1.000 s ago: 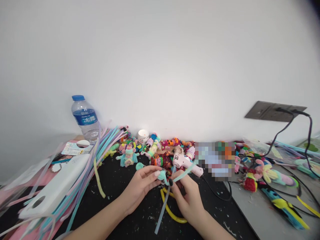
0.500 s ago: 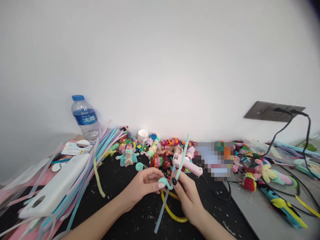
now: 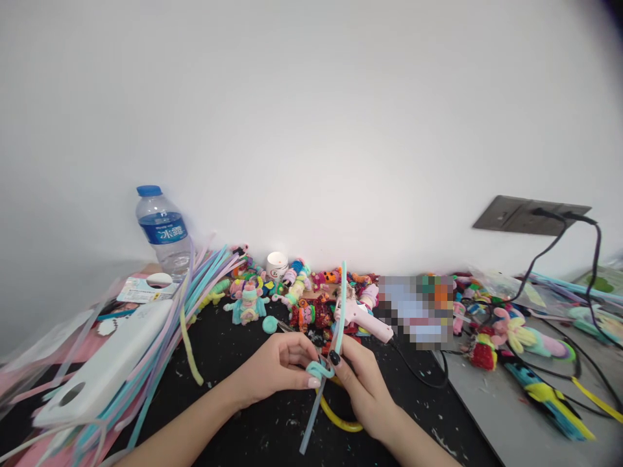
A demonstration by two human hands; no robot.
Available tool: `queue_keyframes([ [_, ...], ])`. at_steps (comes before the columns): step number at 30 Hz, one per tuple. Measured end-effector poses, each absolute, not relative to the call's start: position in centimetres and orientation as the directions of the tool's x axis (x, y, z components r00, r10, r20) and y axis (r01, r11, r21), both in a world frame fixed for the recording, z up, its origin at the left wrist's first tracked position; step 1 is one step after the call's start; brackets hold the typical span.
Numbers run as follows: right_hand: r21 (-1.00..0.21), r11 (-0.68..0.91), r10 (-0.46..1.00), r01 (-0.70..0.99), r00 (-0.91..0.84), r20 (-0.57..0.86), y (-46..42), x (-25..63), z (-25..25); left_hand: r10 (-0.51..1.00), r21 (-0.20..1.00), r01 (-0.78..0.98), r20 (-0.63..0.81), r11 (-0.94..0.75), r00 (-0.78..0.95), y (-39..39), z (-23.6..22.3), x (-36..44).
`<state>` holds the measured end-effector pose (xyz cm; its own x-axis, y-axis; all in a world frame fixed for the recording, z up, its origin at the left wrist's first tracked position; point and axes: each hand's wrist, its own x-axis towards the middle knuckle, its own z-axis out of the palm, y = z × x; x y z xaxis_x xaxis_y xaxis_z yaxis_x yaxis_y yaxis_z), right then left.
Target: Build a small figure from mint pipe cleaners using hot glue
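Coiling a teal pipe cleaner: left hand pinches the coil, right hand grips the upright stem. Next wrap likely needs tight, even tension.

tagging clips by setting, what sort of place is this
Likely a home craft desk or small handicraft workstation: bundles of pipe cleaners lie at the left, a pink glue gun sits plugged in, and finished fuzzy figures line the wall.

Water bottle stands back-left by the wall, pipe-cleaner bundle before it. Glue gun lies behind both hands; wall socket far right.
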<state>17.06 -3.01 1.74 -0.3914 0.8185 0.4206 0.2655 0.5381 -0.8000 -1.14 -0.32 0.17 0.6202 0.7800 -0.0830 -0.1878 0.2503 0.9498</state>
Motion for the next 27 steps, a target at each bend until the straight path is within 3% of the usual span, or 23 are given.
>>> queue_keyframes([
  [8, -0.699, 0.621, 0.780, 0.355, -0.372, 0.504, -3.21, 17.13, 1.61, 0.855, 0.964, -0.200, -0.047, 0.174, 0.516, -0.15, 0.42, -1.05],
  [18, -0.600, 0.686, 0.727, 0.412, -0.425, 0.539, -3.05, 17.17, 1.40, 0.839, 0.866, -0.361, -0.112, 0.345, 0.533, -0.60, 0.68, -0.75],
  [27, -0.571, 0.694, 0.719, 0.438, -0.454, 0.526, -3.08, 17.12, 1.39, 0.838, 0.838, -0.398, -0.120, 0.373, 0.533, -0.58, 0.54, -0.75],
])
